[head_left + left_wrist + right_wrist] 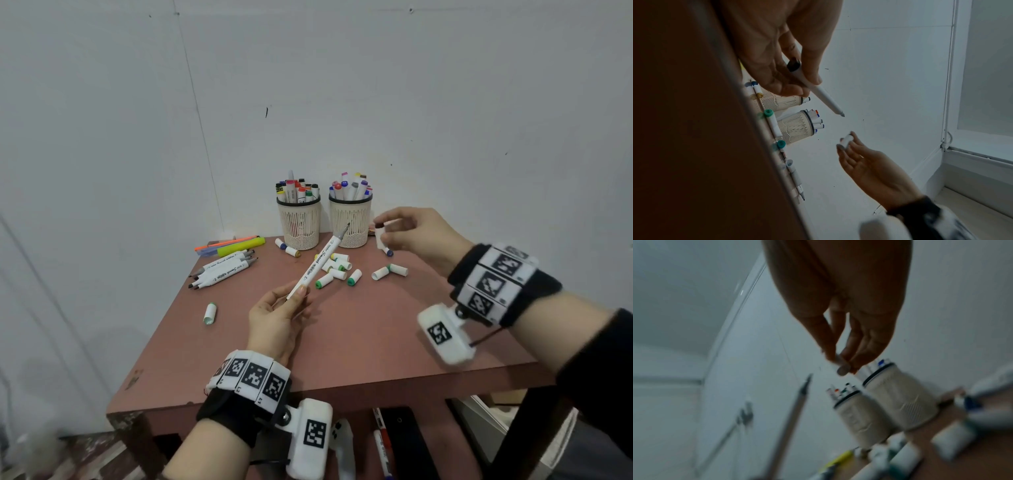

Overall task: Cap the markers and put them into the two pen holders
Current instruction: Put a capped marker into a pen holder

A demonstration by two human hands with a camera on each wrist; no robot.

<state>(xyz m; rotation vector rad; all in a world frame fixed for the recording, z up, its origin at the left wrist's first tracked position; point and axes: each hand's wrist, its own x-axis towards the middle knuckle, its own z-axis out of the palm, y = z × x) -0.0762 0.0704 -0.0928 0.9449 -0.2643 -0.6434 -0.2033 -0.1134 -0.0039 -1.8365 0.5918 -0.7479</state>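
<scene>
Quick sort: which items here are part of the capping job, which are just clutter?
Job:
- marker in left hand
- cap in right hand
- loose caps
- uncapped markers
- two pen holders

Clutter:
- yellow highlighter
- items under table

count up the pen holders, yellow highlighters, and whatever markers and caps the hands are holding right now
pen holders: 2
yellow highlighter: 1
uncapped marker, held in the left hand: 1
cap, pinched in the right hand: 1
total: 5
</scene>
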